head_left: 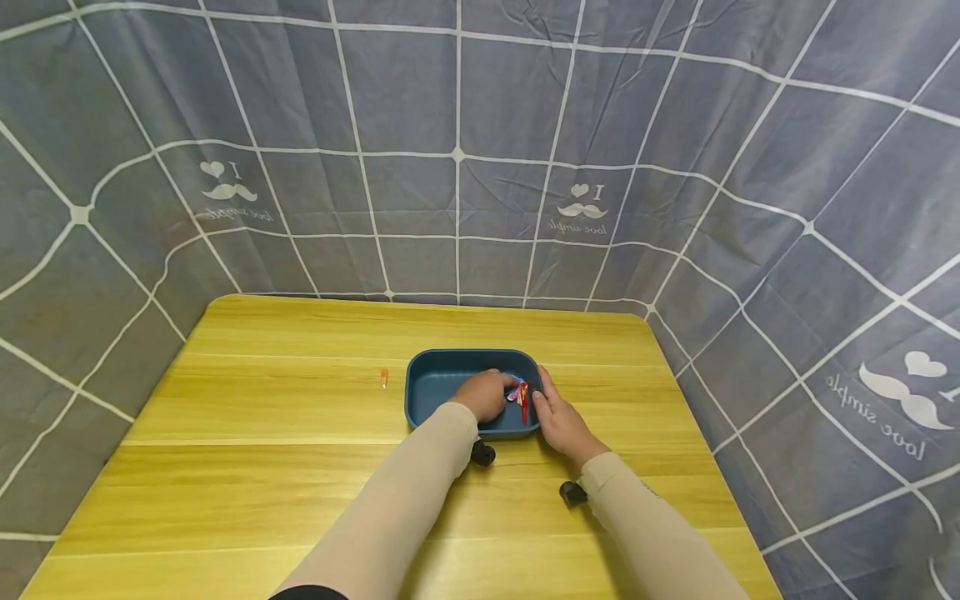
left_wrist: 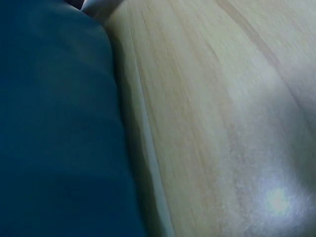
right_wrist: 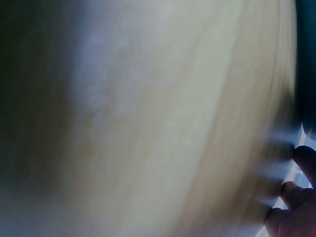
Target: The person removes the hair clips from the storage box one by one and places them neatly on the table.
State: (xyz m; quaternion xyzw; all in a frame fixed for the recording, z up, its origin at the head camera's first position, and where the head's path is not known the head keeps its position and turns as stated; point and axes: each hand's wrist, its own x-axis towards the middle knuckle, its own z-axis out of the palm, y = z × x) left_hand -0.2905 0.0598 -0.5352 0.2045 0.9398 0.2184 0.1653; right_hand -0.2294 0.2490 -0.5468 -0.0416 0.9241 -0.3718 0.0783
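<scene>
A dark blue-green rectangular tray point(head_left: 442, 354) stands on the wooden table. Bunched at its right end lie several small colourful clips point(head_left: 523, 400), red, yellow, pink and blue; they look like hair clips. My left hand point(head_left: 482, 395) reaches inside the tray, its index finger stretched to the edge of the clips; its other fingertips are hidden. At the tray's right wall my right hand point(head_left: 564, 423) grips the rim, thumb over the inner side and fingers outside. The right wrist view shows fingertips of the right hand point(right_wrist: 296, 207) beside the tray's dark side.
A small orange clip point(head_left: 384, 378) lies on the wooden table point(head_left: 285, 450) to the left of the tray. A grey checked curtain point(head_left: 405, 100) surrounds the table at the back and both sides. In the left wrist view the tray's outer wall point(left_wrist: 59, 128) fills the left side.
</scene>
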